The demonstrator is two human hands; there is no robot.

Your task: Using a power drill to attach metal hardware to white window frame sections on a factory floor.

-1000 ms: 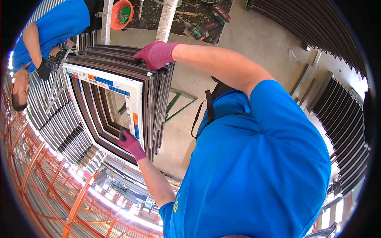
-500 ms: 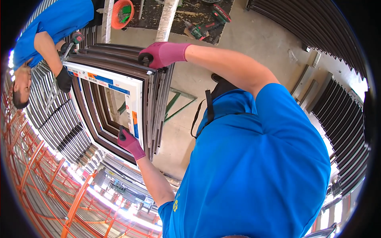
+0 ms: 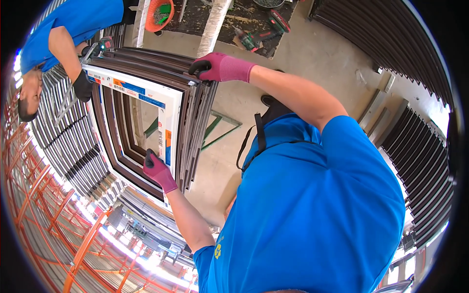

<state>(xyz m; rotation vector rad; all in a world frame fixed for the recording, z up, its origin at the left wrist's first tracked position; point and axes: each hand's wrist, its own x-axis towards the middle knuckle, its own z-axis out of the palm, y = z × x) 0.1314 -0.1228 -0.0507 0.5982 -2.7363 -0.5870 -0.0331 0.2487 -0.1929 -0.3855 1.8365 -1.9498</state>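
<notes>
In the head view, the white frame extends up and left from the nearer, left hand, whose fingers curl at its side; above them, the right hand half-curls over dark frames. Neither grip is clear.

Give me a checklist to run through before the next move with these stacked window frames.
1. Left hand at the white-faced window frame: ok, it is on the near side rail.
2. Right hand firmly gripping the brown frames behind: cannot tell; it is at their near corner, contact unclear.
3. Both hands gloved: ok, pink gloves with dark fingers.
4. Co-worker's black-gloved hand well away from the frames: not ok, it is right by the white one's far edge.
5. Cordless drill off the frames: ok, it lies apart on the dark worn surface.
</notes>
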